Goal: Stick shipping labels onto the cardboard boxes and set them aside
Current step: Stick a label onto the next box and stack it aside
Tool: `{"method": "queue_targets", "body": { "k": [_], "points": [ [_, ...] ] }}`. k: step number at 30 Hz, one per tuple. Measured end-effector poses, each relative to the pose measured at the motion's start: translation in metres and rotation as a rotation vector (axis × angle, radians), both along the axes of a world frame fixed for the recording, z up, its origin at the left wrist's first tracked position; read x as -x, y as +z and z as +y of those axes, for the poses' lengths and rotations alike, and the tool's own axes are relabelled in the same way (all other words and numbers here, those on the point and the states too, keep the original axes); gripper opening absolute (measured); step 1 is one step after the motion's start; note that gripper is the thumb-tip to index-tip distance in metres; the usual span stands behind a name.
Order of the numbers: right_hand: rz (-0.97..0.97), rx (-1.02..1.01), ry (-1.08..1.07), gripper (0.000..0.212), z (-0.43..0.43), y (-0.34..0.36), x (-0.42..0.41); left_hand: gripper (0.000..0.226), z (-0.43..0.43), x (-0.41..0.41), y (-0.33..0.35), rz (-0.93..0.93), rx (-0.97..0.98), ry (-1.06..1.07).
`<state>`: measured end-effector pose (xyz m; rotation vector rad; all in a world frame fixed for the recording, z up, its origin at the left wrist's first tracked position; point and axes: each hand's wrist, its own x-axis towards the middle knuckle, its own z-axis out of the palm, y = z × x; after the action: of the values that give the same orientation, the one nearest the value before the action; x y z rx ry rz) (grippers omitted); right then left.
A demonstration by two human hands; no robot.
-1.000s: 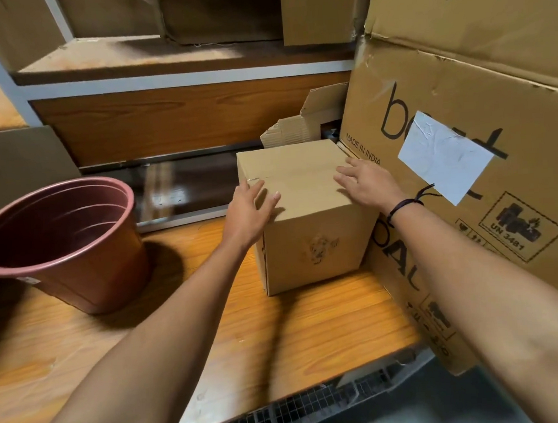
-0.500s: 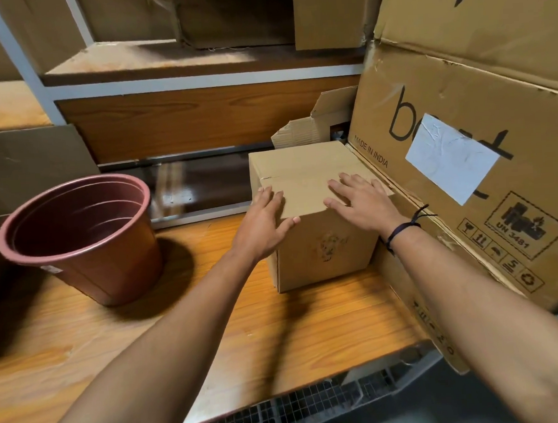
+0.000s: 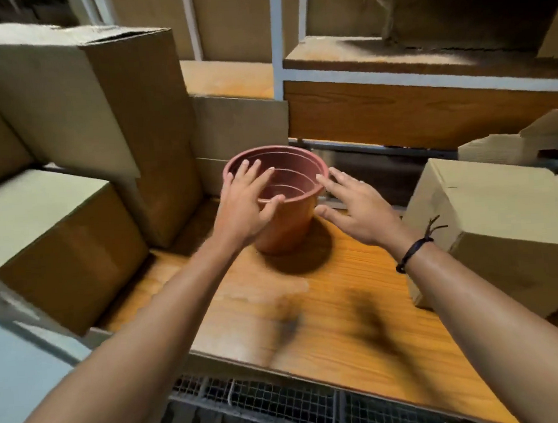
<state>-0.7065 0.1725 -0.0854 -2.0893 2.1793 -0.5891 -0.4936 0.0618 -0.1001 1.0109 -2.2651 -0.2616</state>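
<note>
Flanks pot (image 3: 288, 225) at frame centre on worktop (image 3: 326, 306): left grip (image 3: 243, 210) wide, fingers (image 3: 252, 175) spread over rim; right grip (image 3: 355, 206) wide beside rim, holding nothing. Box (image 3: 500, 220) at right of frame, on worktop, apart from both.

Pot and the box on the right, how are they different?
The pot is round and reddish-brown; the box on the right is square-cornered and tan. The pot is open on top; the box's top is closed. Both stand on the wooden shelf.
</note>
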Motion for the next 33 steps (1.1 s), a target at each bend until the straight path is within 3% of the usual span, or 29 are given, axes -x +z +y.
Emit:
{"method": "queue_targets", "body": {
  "k": [7, 14, 19, 24, 30, 33],
  "points": [
    [-0.032, 0.065, 0.180, 0.067, -0.106, 0.007, -0.152, 0.051, -0.075, -0.180, 0.020, 0.043, 0.092, 0.254],
    [-0.194, 0.115, 0.119, 0.074, -0.193, 0.013, -0.261, 0.055, -0.160, -0.306, 0.029, 0.104, 0.090, 0.286],
    [-0.344, 0.209, 0.003, 0.085, -0.239, 0.039, -0.292, 0.062, -0.221, -0.332, 0.051, 0.230, 0.101, 0.271],
    [-0.371, 0.346, -0.033, 0.096, -0.286, 0.087, -0.295, 0.081, -0.278, -0.335, 0.091, 0.218, 0.140, 0.287],
    [-0.393, 0.415, -0.022, 0.101, -0.331, 0.121, -0.312, 0.113, -0.318, -0.334, 0.136, 0.009, 0.169, 0.297],
    [-0.417, 0.456, -0.016, 0.099, -0.347, 0.125, -0.319, 0.114, -0.340, -0.337, 0.150, 0.006, 0.130, 0.258]
  ]
}}
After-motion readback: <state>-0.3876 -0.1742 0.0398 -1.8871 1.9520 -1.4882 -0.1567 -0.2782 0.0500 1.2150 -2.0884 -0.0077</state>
